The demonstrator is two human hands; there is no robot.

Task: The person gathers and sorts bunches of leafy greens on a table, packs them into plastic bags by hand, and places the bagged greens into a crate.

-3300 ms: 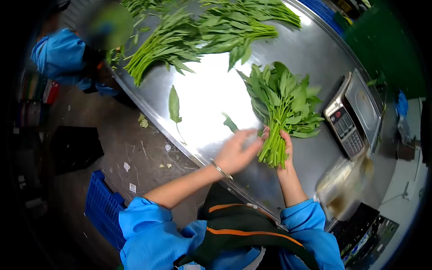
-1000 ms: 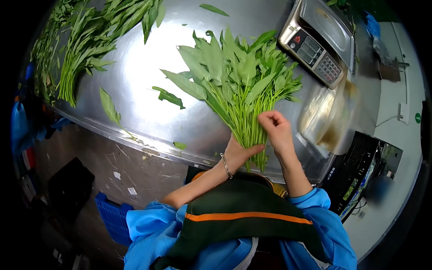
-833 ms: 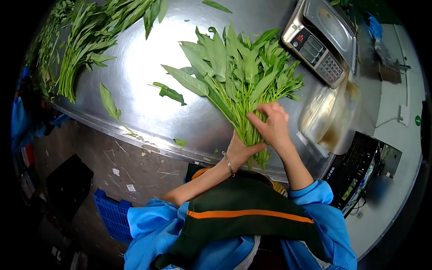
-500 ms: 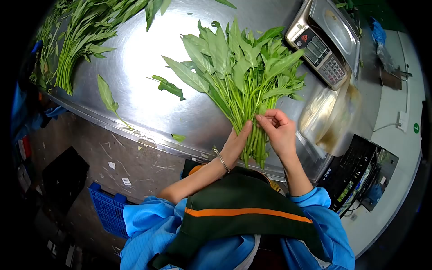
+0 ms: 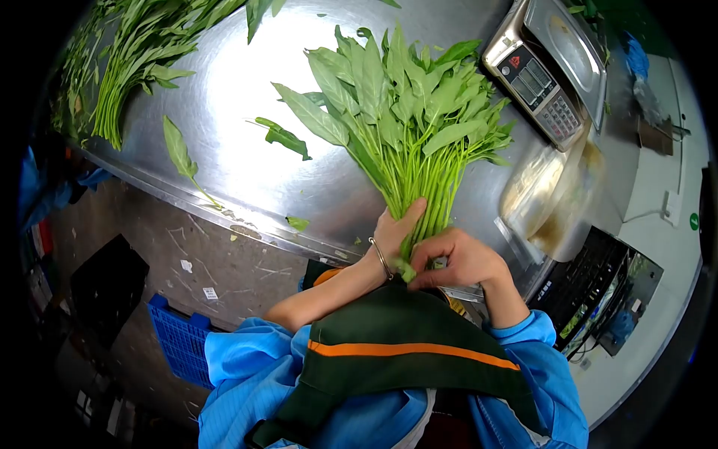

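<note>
A bunch of leafy greens with long stems, like water spinach (image 5: 404, 112), lies over the steel table with its leaves fanned away from me. My left hand (image 5: 396, 230), with a bangle at the wrist, is closed around the lower stems from the left. Just right of the stem ends, my right hand (image 5: 460, 262) is curled with its thumb and fingers pinched together. At its fingertips shows a small green leafy piece (image 5: 406, 271), smeared by motion. The cut ends of the stems are partly hidden behind my right hand.
On the steel table (image 5: 224, 150) lie a heap of greens (image 5: 120, 75), a loose leaf (image 5: 178, 150) and a torn leaf (image 5: 284, 139). A digital scale (image 5: 542, 93) stands at right, beside clear plastic bags (image 5: 542, 187). A blue plastic crate (image 5: 176, 340) sits below, left.
My right hand has moved down from the middle of the stems to their lower ends, now with a blurred green piece at its fingertips. My left hand keeps its hold on the bunch.
</note>
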